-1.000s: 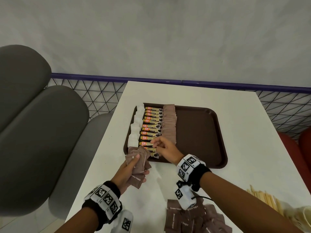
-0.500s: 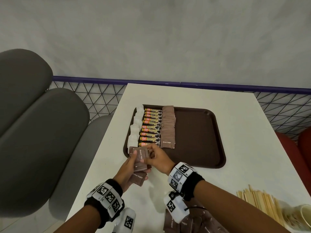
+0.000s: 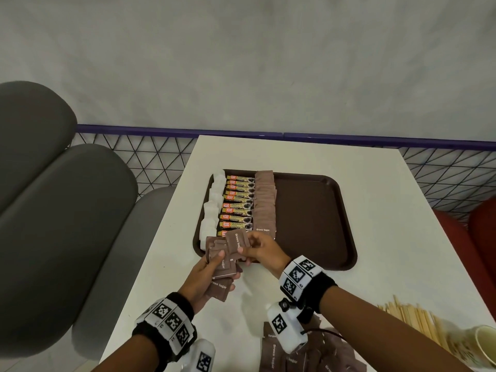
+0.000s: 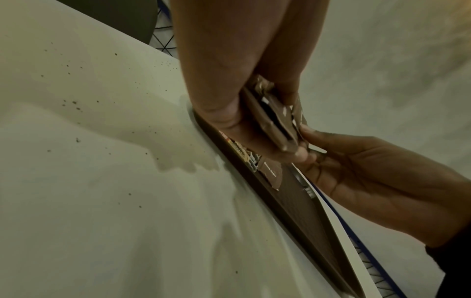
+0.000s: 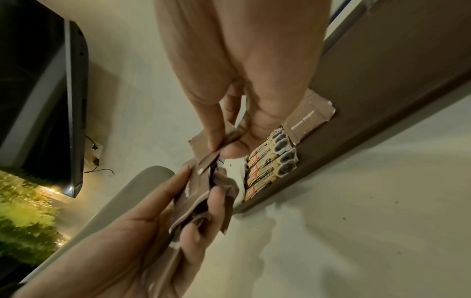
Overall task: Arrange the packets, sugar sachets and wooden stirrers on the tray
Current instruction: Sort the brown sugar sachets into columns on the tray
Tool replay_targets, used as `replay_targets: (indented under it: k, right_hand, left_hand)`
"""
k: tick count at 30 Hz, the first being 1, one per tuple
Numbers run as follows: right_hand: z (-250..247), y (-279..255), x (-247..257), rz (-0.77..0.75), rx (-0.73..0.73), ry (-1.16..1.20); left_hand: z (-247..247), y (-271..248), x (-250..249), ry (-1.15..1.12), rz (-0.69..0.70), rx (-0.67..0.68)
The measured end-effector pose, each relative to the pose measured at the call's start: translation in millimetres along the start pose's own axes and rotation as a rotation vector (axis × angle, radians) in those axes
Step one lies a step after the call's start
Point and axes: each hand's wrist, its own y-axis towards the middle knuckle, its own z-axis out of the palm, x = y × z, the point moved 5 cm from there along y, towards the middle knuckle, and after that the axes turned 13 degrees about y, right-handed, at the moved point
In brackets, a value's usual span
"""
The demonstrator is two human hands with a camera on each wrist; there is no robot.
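A dark brown tray (image 3: pixel 316 221) lies on the white table. On its left side stand three rows: white sachets (image 3: pixel 212 208), coffee granule packets (image 3: pixel 239 202) and brown sugar sachets (image 3: pixel 264 202). My left hand (image 3: pixel 212 267) grips a fanned stack of brown sugar sachets (image 3: pixel 222 256) at the tray's near left corner. My right hand (image 3: pixel 257 247) pinches the top brown sachet (image 3: pixel 237 238) of that stack between thumb and fingers. In the right wrist view the pinched sachet (image 5: pixel 221 145) shows edge-on above the stack (image 5: pixel 201 201). In the left wrist view the stack (image 4: pixel 272 121) sits between my fingers.
Loose brown sugar sachets (image 3: pixel 308 353) lie at the table's near edge. Wooden stirrers (image 3: pixel 418 320) and a paper cup (image 3: pixel 480 347) sit near right. Grey seats (image 3: pixel 67 210) stand left, a mesh rail (image 3: pixel 295 140) behind. The tray's right half (image 3: pixel 322 200) is bare.
My right hand came back from the brown sachet row to the stack in my left hand and pinched the top sachet. The left hand stayed by the tray corner.
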Motion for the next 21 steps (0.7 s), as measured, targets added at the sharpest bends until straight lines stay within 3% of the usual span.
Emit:
replay_targets:
  k: [3,7,12,21]
  right_hand:
    - [-21,3,7,-0.011,-0.148,-0.051]
    - [-68,17,20,-0.060,-0.355,-0.311]
    - [-91,24,27,0.006,-0.314,-0.582]
    - [-74,40,17,0.028,-0.280,-0.762]
  left_hand:
    - [-5,1,0,-0.008,-0.008,-0.023]
    - [-19,0,2,-0.008,-0.013,-0.061]
    - [-31,0,6,-0.011,-0.024,-0.107]
    - [-34,4,10,-0.031,-0.041,-0.119]
